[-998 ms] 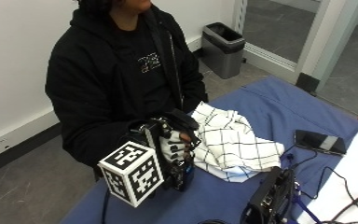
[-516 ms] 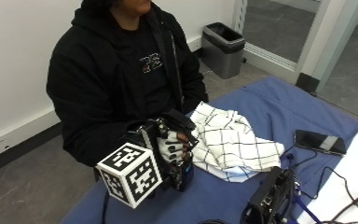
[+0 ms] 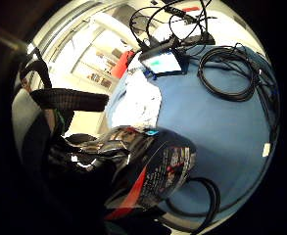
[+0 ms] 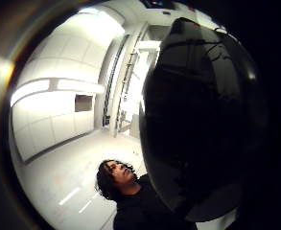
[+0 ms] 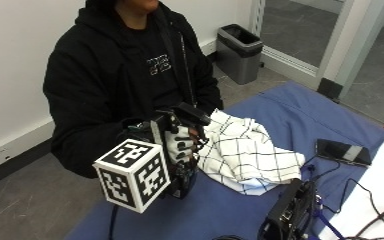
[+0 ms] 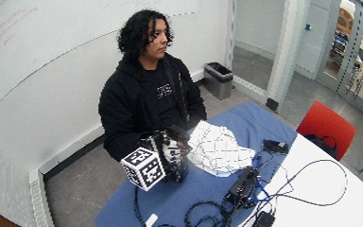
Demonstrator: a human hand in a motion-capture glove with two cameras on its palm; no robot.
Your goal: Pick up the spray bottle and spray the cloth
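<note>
Gloved fingers point(image 5: 181, 146) are curled round the bottle point(image 5: 185, 175), which the right hand point(image 5: 172, 142) holds upright just above the blue table point(image 5: 298, 107), its black head point(image 5: 193, 115) pointing toward the cloth point(image 5: 245, 152). The checked cloth lies crumpled just beside the bottle. Risk: electronics point(image 5: 288, 212) and a phone point(image 5: 342, 151) sit near the cloth; a nozzle aimed high or wide would likely wet them.

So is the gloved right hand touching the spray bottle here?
Touching. In the outside view the right hand has its fingers curled round the spray bottle, which stands beside the checked cloth on the blue table.
</note>
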